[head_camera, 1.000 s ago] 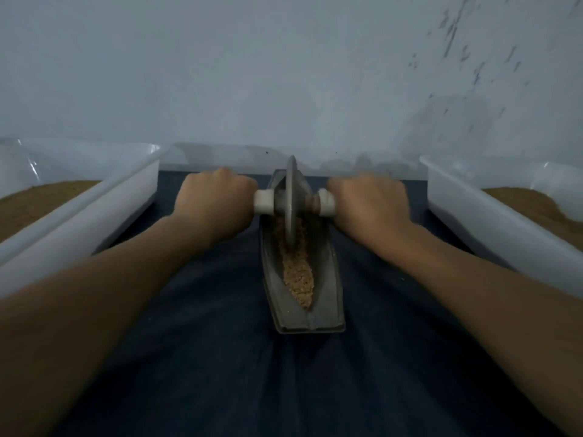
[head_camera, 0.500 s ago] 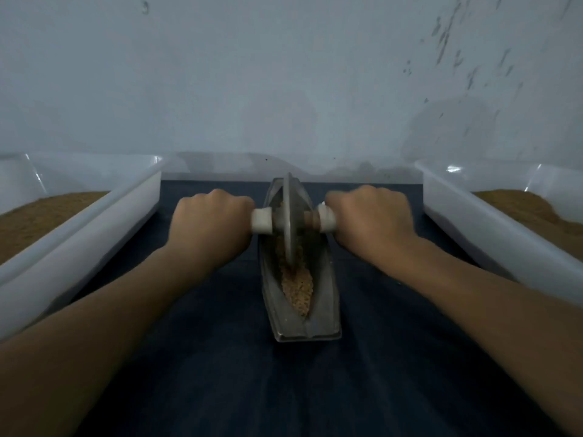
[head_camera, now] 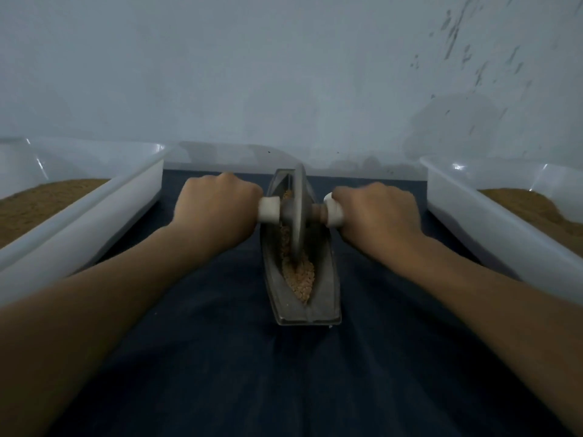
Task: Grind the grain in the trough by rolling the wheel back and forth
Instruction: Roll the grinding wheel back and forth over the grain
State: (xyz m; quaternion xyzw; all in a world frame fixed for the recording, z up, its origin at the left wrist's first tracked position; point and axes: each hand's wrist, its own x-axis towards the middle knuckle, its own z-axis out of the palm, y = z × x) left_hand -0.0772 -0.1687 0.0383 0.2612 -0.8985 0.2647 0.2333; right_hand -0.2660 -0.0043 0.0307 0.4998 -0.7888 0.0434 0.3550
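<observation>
Trough [head_camera: 328, 298] of grey metal lies lengthwise on the dark blue cloth [head_camera: 252, 373], straight ahead of you, squared end nearest you and the other end toward the wall [head_camera: 284, 74]. Wheel [head_camera: 298, 216] stands upright on its edge in the trough's channel, over the far half, with its lower rim down in the grain [head_camera: 299, 274]. Grain is tan and coarse. Most of it is heaped in the near part of the channel just in front of the wheel, and a little shows beside the disc farther back.

Your left hand [head_camera: 217, 209] is clenched around the left handle [head_camera: 268, 210], and only the white stub next to the wheel is left showing. Your right hand [head_camera: 375, 212] grips the right handle [head_camera: 334, 211] the same way. Knuckles of both are up, and both forearms reach forward from the bottom corners.

A white tub [head_camera: 94, 222] sits on the left of the cloth and a second white tub [head_camera: 504, 244] on the right, each well apart from the trough. Both hold fine brown powder [head_camera: 47, 200]. The wall behind is pale, with dark flecks at upper right.
</observation>
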